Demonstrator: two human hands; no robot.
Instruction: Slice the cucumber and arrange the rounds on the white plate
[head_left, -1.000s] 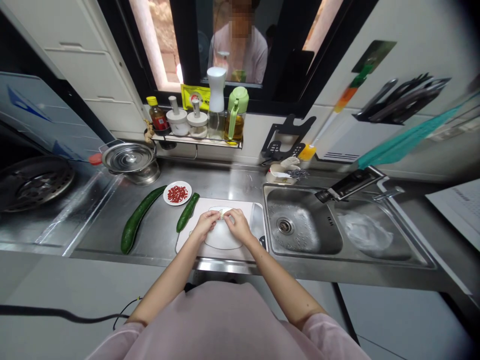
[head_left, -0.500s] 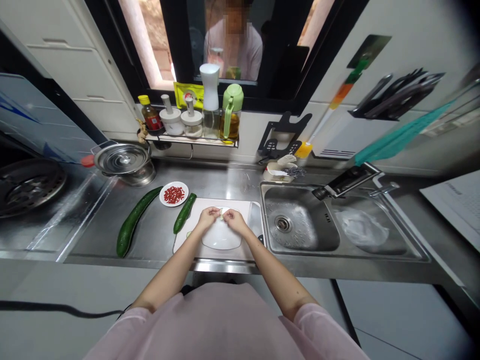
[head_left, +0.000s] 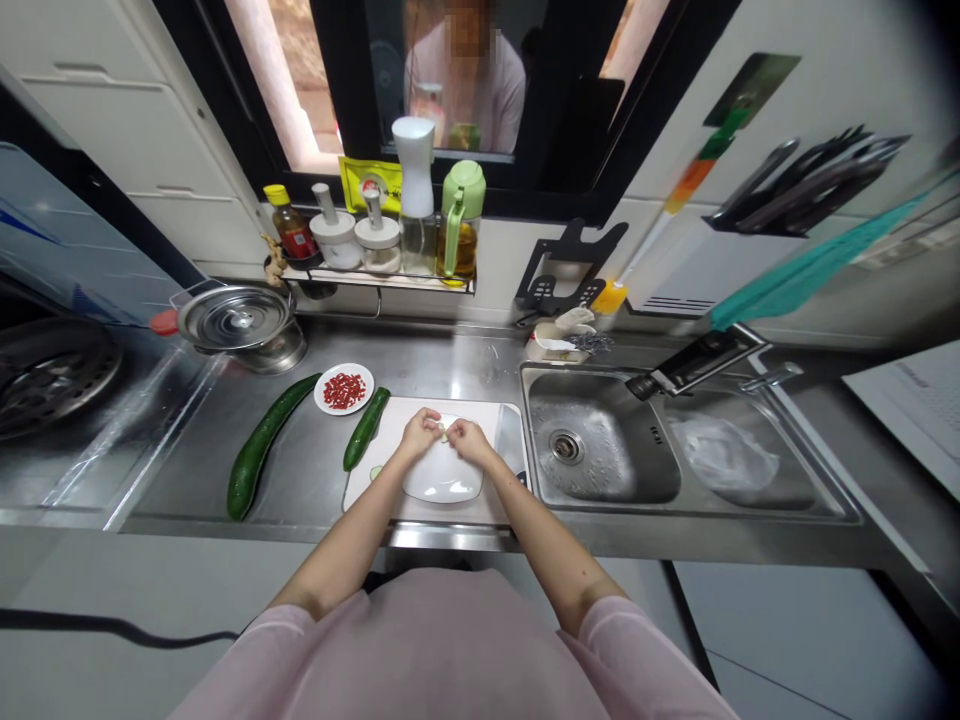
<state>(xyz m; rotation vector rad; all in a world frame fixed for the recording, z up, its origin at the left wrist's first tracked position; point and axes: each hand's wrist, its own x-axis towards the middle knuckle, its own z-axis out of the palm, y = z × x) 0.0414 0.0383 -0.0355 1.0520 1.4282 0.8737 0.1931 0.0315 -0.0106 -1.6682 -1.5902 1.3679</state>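
Observation:
My left hand [head_left: 418, 434] and my right hand [head_left: 469, 440] meet over a white plate [head_left: 442, 483] on a white cutting board [head_left: 390, 440]. Both pinch a small pale piece of food [head_left: 445, 431] between their fingertips; it is too small to name. A short cucumber piece [head_left: 365, 428] lies at the board's left edge. A long cucumber [head_left: 265, 442] lies further left on the steel counter. A small white dish of chopped red chilli [head_left: 344, 388] sits between them at the back.
A steel sink [head_left: 600, 450] with a black tap [head_left: 694, 362] is right of the board. A lidded pot [head_left: 236, 322] stands at back left, a shelf of condiment bottles [head_left: 390, 235] under the window. Another person stands behind the window glass. Knives hang at right.
Both hands stay together over the plate, fingers working the small piece. The view has shifted slightly; nothing else on the counter moved.

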